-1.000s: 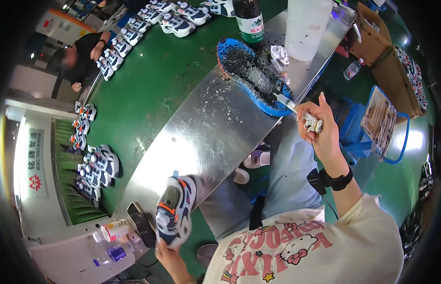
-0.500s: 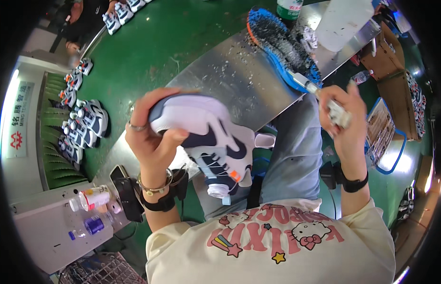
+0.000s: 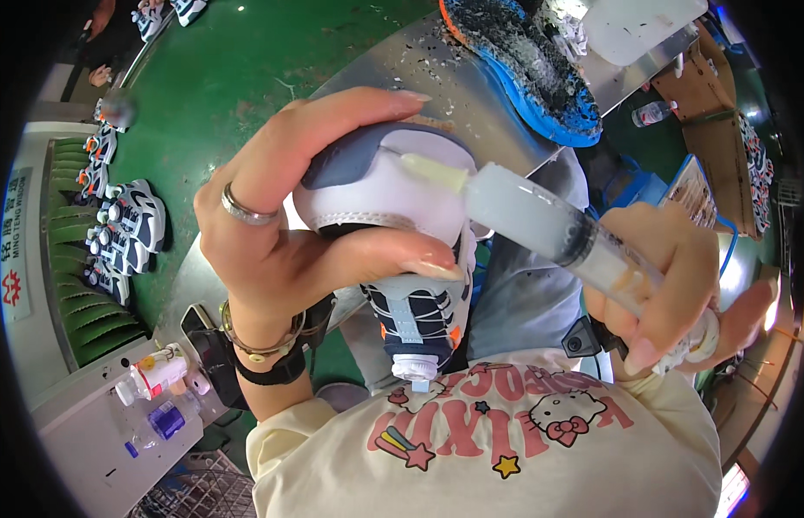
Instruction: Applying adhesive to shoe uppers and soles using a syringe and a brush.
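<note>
L hand [image 3: 281,224] clamps the sneaker [image 3: 393,233] toe-up, R hand [image 3: 670,293] fisted round the syringe [image 3: 549,229] w/ tip at toe—over-squeeze could blob glue onto the white upper.

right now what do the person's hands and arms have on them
The left hand wears a silver ring; its wrist carries a thin metal bangle and a black band. The right hand has a black strap with a small device at the wrist. Nails are long. Cream sleeves end above both wrists.
</note>
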`<state>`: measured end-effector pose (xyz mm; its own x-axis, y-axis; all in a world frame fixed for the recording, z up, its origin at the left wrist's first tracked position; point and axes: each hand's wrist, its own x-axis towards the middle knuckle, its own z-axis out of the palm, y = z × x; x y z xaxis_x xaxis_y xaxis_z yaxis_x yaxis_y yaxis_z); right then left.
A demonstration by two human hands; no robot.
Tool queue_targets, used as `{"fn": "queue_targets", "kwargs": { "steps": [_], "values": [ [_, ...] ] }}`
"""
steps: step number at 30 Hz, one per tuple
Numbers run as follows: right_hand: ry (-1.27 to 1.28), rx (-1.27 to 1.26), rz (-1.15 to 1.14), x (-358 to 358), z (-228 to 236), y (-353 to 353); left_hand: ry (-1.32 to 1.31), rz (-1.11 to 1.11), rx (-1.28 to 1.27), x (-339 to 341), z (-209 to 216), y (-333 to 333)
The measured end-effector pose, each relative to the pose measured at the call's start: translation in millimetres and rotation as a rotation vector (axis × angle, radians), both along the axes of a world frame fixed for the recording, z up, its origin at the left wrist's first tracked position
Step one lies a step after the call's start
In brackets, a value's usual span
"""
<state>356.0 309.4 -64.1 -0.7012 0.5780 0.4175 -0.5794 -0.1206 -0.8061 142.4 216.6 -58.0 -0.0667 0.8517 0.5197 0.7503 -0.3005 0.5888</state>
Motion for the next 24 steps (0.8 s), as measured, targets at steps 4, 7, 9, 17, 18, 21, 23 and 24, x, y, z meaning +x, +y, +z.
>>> {"fn": "queue_targets", "kwargs": {
  "steps": [4,7,9,17,18,21,23,24],
  "values": [
    [-0.008,-0.078,-0.04,-1,-6,2,0.039,-0.103,0.034,-4,-3,7],
    [-0.018,-0.062,0.004,-3,-9,4,-0.05,-0.087,0.03,-4,-12,6],
    [0.005,-0.042,-0.02,-8,-19,2,-0.2,0.124,-0.002,9,-11,5],
    [-0.035,-0.014,-0.063,-11,-43,3,-0.36,0.18,0.146,-6,-28,4],
    [-0.029,-0.023,-0.057,-9,-46,2,-0.352,0.187,0.138,-9,-31,2],
    [-0.089,-0.041,-0.026,-6,-55,-3,-0.23,0.3,0.25,-15,-41,-2],
    [-0.099,-0.091,-0.053,-7,-61,-6,-0.175,0.331,0.26,-18,-46,-2],
    [-0.1,-0.098,-0.055,-5,-65,-6,-0.121,0.363,0.277,-21,-47,-2]
  ]
}}
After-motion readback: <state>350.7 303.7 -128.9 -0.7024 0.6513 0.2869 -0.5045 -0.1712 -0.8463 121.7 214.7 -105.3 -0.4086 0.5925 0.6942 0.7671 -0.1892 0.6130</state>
